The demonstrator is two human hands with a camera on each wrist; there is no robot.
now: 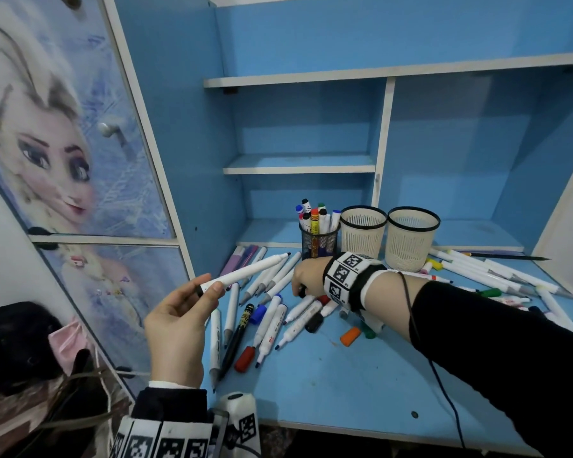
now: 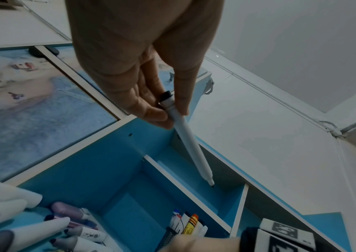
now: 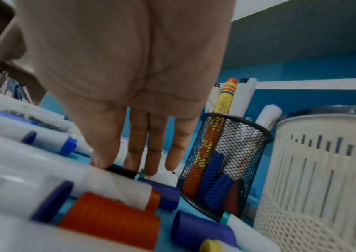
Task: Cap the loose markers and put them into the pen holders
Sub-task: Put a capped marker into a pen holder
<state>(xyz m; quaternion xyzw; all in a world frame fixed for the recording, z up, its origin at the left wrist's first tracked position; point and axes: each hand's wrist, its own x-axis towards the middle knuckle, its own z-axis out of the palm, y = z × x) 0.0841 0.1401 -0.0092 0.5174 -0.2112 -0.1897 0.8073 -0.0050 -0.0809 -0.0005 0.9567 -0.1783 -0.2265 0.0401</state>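
Observation:
My left hand [image 1: 210,285] is raised over the desk's left edge and pinches the black-ringed tail of a white uncapped marker [image 1: 245,272], tip pointing up and right; the left wrist view shows the same grip [image 2: 172,112] on the marker [image 2: 189,139]. My right hand [image 1: 300,290] reaches down into the pile of loose markers [image 1: 272,325], thumb and forefinger closing on a black cap [image 3: 121,171] lying there. Behind it stand a black mesh holder [image 1: 319,241] with several capped markers and two white baskets [image 1: 363,231] [image 1: 412,238].
Loose caps, orange [image 1: 350,336], red [image 1: 244,358] and blue [image 1: 258,315], lie among the markers on the blue desk [image 1: 344,385]. More markers [image 1: 483,276] spread at the right. Blue shelves [image 1: 298,166] rise behind, and a picture-covered cabinet door [image 1: 63,143] stands left.

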